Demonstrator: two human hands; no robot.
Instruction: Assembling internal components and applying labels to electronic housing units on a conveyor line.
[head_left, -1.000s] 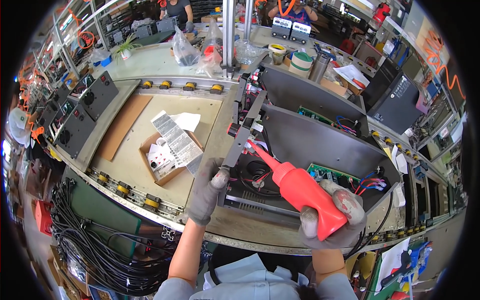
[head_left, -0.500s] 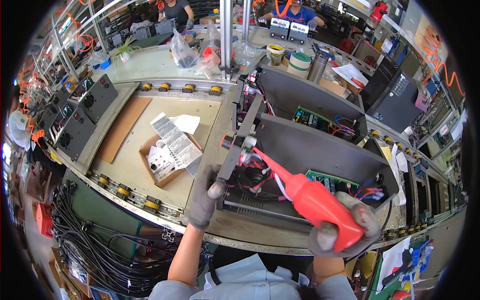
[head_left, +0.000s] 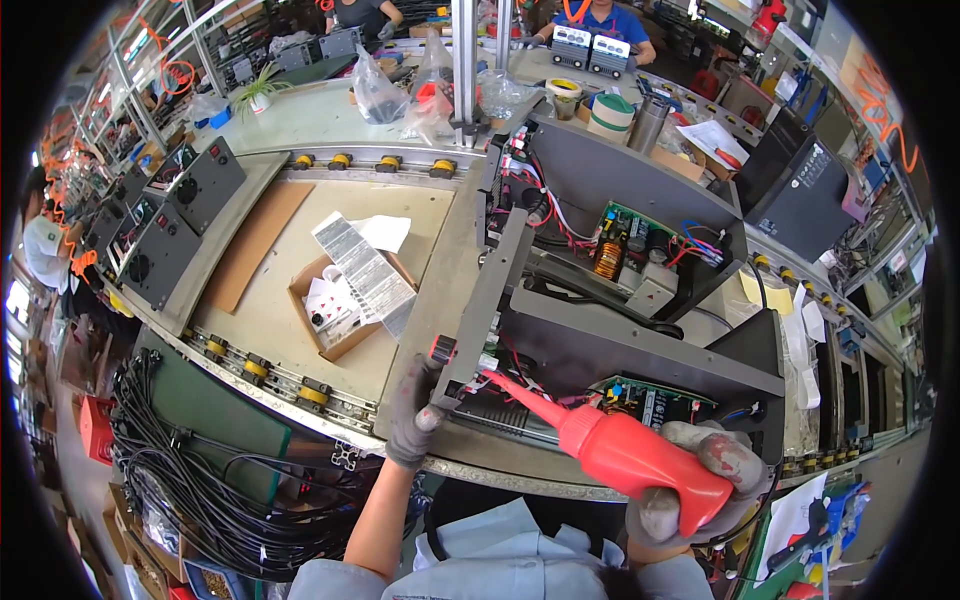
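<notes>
Red bottle (head_left: 625, 452) lowered toward workbench (head_left: 300, 110).

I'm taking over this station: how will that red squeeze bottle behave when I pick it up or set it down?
The red squeeze bottle probably gives under grip: the gloved right hand wraps its fat end. Its round body looks apt to roll if laid down. The long thin nozzle, aimed at the grey chassis, likely flexes if knocked.

Red bottle (head_left: 640, 462) base hidden in right hand (head_left: 690, 490) – tip contact unclear
</notes>
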